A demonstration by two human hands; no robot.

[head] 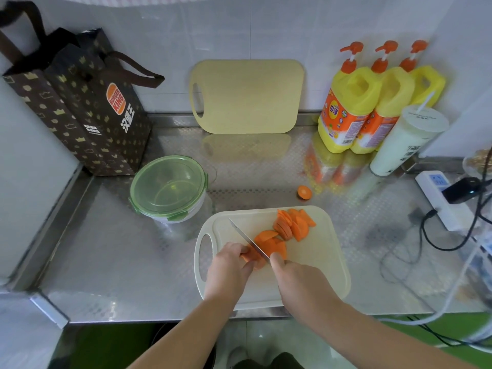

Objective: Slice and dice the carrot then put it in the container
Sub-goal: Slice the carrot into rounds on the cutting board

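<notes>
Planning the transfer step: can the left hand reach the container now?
Probably yes: the container stands just left of the cutting board, nothing between. But the left hand is holding the carrot, and the lid is on.

The brown paper bag [80,102] carries an orange logo reading "BURGER KING", with white characters "汉堡王" just beside it. The orange labels on the yellow pump bottles [354,89] and the dark print on the white cup [404,145] are too blurred to read.
</notes>
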